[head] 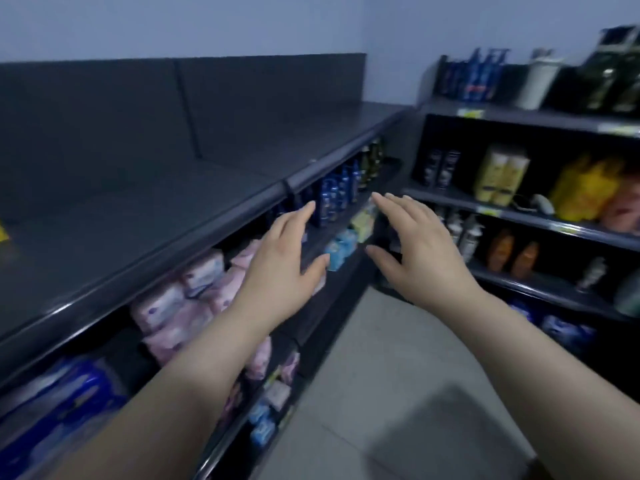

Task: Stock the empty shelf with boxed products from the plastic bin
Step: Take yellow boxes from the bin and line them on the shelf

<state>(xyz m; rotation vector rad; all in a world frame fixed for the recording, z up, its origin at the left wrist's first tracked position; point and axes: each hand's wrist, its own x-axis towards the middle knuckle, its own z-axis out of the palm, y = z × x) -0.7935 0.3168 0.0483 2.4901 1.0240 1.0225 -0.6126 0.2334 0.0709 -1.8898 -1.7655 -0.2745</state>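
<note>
**Shelf.** The top shelf [138,209] of the left-hand unit is a dark grey deck. It is bare from its front edge to the rear panel [104,109] and along to the far right corner. A small yellow item [2,231] sits at the shelf's left end, cut off by the frame; I cannot tell what it is. No boxed products show on the deck.

**Lower tiers.** These are already filled, with pink packs [194,299] under the front edge and blue bottles [332,199] further toward the right corner. The right-hand unit [519,209] across the aisle also carries stock.

**Hands.** Both reach forward just beyond the shelf's front edge, level with the tier below.
- Left hand [280,251]: back of the hand up, fingers straight and together, thumb spread wide, holding nothing.
- Right hand [415,244]: fingers extended and slightly fanned, thumb held apart, holding nothing.
- The two are well apart, thumbs turned toward each other.

**Task items.** The plastic bin is not in view, and no box is in either hand. A dark patch [450,431] lies on the floor [398,341] at lower right, too blurred to identify.

**Progress (judgement).** The task looks to be at or near its start. Nothing visible is stocked on the top shelf, so essentially all of the placing is left. The bin has to be found, a box gripped and set on the deck, and the run repeated.
</note>
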